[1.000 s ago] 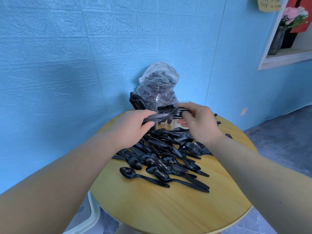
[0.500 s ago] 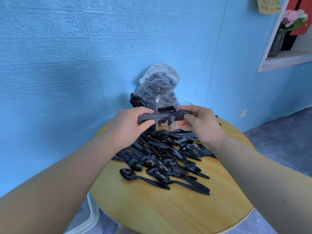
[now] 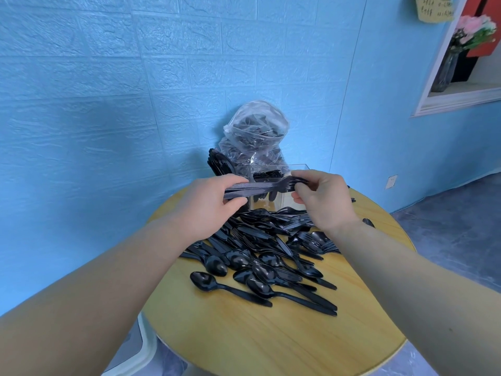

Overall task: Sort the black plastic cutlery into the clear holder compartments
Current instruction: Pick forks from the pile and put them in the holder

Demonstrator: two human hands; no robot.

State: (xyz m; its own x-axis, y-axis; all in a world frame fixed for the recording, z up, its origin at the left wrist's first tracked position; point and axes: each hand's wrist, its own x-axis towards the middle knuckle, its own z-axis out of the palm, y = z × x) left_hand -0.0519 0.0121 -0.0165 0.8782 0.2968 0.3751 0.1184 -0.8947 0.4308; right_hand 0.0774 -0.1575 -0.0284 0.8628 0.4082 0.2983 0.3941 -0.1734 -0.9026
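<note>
Gripping glossy forks (image 3: 264,188) — both hands.

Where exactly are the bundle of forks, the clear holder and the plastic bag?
bundle of forks (image 3: 260,188), head view, on the handles between the hands.
clear holder (image 3: 295,167), head view, on its top rim.
plastic bag (image 3: 254,126), head view, on its upper bulge.

We see black cutlery (image 3: 260,256) heaped at the frame's centre on a yellow wood-grain table (image 3: 244,340). Behind it stands a clear bag (image 3: 254,137) against a light-blue, brick-patterned wall (image 3: 108,90). At upper right, pink flowers (image 3: 474,28) sit beside a red panel (image 3: 485,36).
</note>
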